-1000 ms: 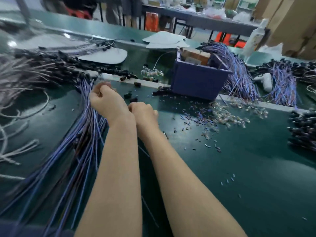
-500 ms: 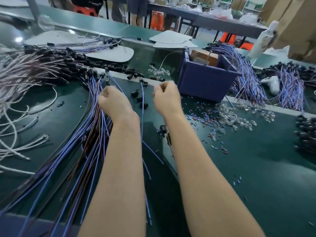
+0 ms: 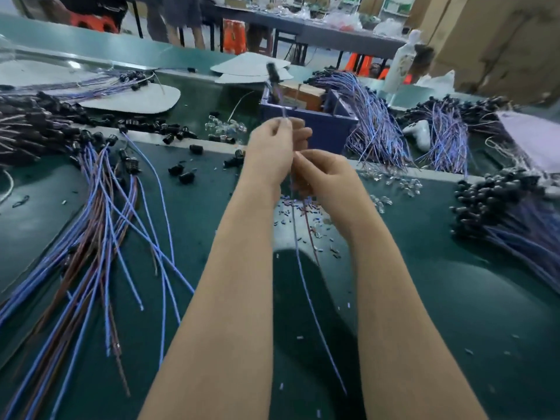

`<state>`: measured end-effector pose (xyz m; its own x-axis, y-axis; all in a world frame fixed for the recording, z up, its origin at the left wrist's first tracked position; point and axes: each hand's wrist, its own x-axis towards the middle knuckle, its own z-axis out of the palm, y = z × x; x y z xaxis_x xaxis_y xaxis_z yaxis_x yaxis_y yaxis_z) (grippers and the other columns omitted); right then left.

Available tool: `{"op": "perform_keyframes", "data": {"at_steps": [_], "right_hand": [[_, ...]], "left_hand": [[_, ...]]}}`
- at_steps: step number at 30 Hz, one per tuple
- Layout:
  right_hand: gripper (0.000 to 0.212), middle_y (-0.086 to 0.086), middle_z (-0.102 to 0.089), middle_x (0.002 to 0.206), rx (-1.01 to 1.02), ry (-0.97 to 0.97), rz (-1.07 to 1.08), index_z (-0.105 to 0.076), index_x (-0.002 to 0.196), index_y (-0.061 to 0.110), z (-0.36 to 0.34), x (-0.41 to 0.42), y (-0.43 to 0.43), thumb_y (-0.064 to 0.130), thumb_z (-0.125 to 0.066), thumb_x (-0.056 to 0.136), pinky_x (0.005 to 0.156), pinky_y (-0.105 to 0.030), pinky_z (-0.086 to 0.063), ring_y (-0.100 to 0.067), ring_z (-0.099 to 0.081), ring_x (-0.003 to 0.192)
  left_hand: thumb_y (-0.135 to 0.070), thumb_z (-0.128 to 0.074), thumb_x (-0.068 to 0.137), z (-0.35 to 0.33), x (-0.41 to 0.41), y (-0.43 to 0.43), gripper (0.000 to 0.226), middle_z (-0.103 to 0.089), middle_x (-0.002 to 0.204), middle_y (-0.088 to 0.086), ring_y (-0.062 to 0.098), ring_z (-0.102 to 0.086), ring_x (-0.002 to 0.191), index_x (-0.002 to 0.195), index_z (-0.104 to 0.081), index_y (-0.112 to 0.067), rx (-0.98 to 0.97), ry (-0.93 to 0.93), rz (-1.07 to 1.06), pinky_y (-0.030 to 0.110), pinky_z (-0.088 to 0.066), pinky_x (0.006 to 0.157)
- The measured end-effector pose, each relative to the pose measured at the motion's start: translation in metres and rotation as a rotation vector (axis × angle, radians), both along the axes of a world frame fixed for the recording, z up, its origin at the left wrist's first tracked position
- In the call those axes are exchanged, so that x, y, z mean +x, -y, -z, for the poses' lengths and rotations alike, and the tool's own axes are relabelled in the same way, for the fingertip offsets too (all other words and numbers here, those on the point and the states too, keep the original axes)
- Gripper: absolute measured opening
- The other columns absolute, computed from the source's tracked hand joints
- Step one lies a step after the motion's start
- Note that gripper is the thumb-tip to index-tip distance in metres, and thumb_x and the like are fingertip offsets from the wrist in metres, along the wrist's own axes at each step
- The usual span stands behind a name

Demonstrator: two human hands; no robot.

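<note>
- Blue wire (image 3: 303, 283) held upright above the surface, black cap (image 3: 270, 69) on its top end blurred, lower end hanging free between the forearms, a thin brown lead (image 3: 309, 237) alongside.
- Left hand (image 3: 269, 153) pinching the wire high up, thumb against fingertips; right hand (image 3: 327, 180) pinching it lower down, fingers curled.
- Probably mid-step on one piece: picked out and in hand, not yet laid with any pile.
- Insulation scraps (image 3: 303, 207) scattered on the green surface (image 3: 454, 298) right under the hands.
- Left: loose fan of blue and brown wires (image 3: 100, 225), likely stock to go.
- Right: capped bundle (image 3: 509, 213), possibly finished; cannot tell.
- Farther back: loose black caps (image 3: 181, 174), clear LEDs (image 3: 224, 127), blue bin (image 3: 321, 125).
</note>
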<state>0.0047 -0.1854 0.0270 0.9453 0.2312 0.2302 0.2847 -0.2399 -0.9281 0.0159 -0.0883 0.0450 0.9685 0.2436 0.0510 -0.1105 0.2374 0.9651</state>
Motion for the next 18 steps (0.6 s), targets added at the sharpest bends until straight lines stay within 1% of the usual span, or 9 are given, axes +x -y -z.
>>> {"op": "perform_keyframes", "data": {"at_steps": [2,4,7,9,11,13,15,16,18], "right_hand": [[0.029,-0.009,-0.053,0.070,0.041,-0.018,-0.024,-0.064,0.093,-0.007,0.001,0.000,0.021,0.017,-0.049,0.099,0.056,-0.022,-0.039,-0.010,-0.046,0.059],[0.025,-0.004,-0.049,0.065,0.112,-0.075,-0.064,-0.060,0.094,-0.007,0.002,0.000,0.043,0.014,-0.047,0.099,0.050,-0.016,-0.035,-0.006,-0.042,0.052],[0.015,0.003,-0.054,0.059,0.251,-0.106,-0.007,-0.061,0.089,0.003,0.007,0.005,0.063,0.007,-0.049,0.097,0.050,-0.016,-0.043,-0.006,-0.048,0.049],[0.013,-0.001,-0.055,0.062,0.436,-0.073,0.216,-0.060,0.088,0.002,0.013,0.012,0.069,0.008,-0.051,0.096,0.051,-0.016,-0.048,-0.004,-0.052,0.049],[0.015,-0.001,-0.054,0.063,0.650,-0.047,0.493,-0.058,0.082,0.004,0.020,0.019,0.077,0.010,-0.054,0.096,0.052,-0.015,-0.050,-0.002,-0.054,0.047],[0.018,0.001,-0.057,0.059,0.858,-0.046,0.653,-0.057,0.077,0.009,0.027,0.023,0.086,0.011,-0.056,0.095,0.051,-0.015,-0.050,-0.002,-0.056,0.046],[0.019,0.005,-0.060,0.051,1.013,-0.068,0.694,-0.056,0.077,0.009,0.032,0.026,0.089,0.012,-0.055,0.095,0.049,-0.014,-0.050,-0.002,-0.058,0.045],[0.019,0.007,-0.060,0.050,1.040,-0.086,0.683,-0.057,0.077,0.010,0.034,0.027,0.089,0.013,-0.054,0.096,0.049,-0.014,-0.050,-0.002,-0.058,0.045],[0.017,0.004,-0.060,0.058,0.966,-0.126,0.588,-0.059,0.081,0.011,0.037,0.028,0.084,0.015,-0.054,0.096,0.052,-0.015,-0.051,-0.003,-0.058,0.049]], "left_hand": [[-0.014,-0.040,0.101,-0.001,0.003,0.019,0.031,-0.066,0.085,-0.002,0.013,-0.062,0.088,0.078,-0.060,-0.019,0.177,0.082,0.058,0.028,-0.052,0.086],[-0.017,-0.046,0.100,-0.001,0.006,0.035,0.027,-0.066,0.087,-0.004,0.012,-0.061,0.090,0.080,-0.064,-0.020,0.336,0.123,0.124,0.029,-0.050,0.088],[-0.023,-0.049,0.098,0.005,0.010,0.057,0.020,-0.065,0.088,-0.005,0.009,-0.060,0.083,0.101,-0.069,-0.017,0.429,0.140,0.186,0.023,-0.051,0.076],[-0.024,-0.048,0.099,0.016,0.011,0.067,0.021,-0.063,0.085,-0.006,0.005,-0.058,0.074,0.109,-0.064,-0.015,0.448,0.108,0.209,0.019,-0.049,0.066],[-0.025,-0.046,0.099,0.030,0.011,0.068,0.019,-0.066,0.090,-0.001,0.004,-0.061,0.068,0.104,-0.061,-0.014,0.499,0.024,0.273,0.023,-0.050,0.068],[-0.023,-0.047,0.099,0.043,0.010,0.061,0.018,-0.069,0.086,-0.001,0.004,-0.062,0.063,0.089,-0.060,-0.016,0.570,-0.032,0.339,0.028,-0.050,0.070],[-0.018,-0.051,0.096,0.051,0.010,0.054,0.022,-0.068,0.072,-0.008,0.004,-0.058,0.059,0.077,-0.060,-0.021,0.647,-0.031,0.312,0.026,-0.048,0.067],[-0.016,-0.053,0.095,0.054,0.011,0.051,0.022,-0.067,0.069,-0.009,0.006,-0.058,0.060,0.075,-0.060,-0.023,0.669,-0.025,0.281,0.026,-0.048,0.067],[-0.015,-0.056,0.092,0.056,0.011,0.048,0.020,-0.067,0.072,-0.008,0.013,-0.061,0.070,0.076,-0.061,-0.026,0.670,-0.015,0.241,0.028,-0.051,0.072]]}}
